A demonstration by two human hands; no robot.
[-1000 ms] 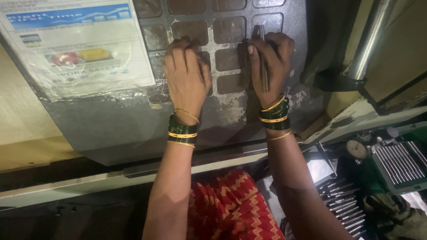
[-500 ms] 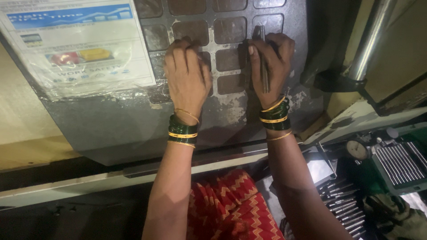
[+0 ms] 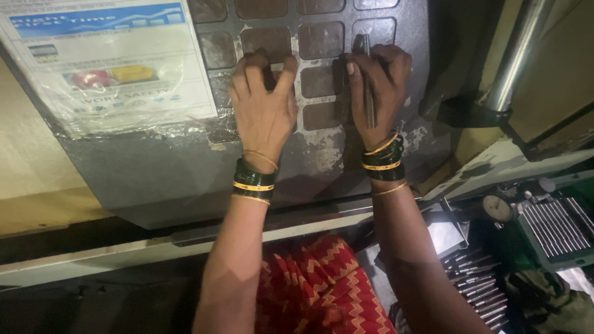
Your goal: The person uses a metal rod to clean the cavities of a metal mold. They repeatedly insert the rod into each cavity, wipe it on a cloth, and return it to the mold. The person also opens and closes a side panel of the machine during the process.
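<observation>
Two hands press on the dark pocketed metal plate point(image 3: 322, 154): right hand point(image 3: 377, 86) is closed around a slim metal rod point(image 3: 369, 93) lying near-to-far; left hand point(image 3: 263, 102), just left, rests spread, holding nothing.

A slim dark metal rod point(image 3: 369, 93) lies upright against the grey recessed metal plate point(image 3: 346, 148).

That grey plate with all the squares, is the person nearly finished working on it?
Hard to say how near. Nothing on the grey plate looks plainly finished: its square pockets are worn and patchy. In hand: the right hand holds a thin metal tool against the plate, and the left hand presses flat beside it. Left: the pockets the hands do not touch, as far as shown.
</observation>
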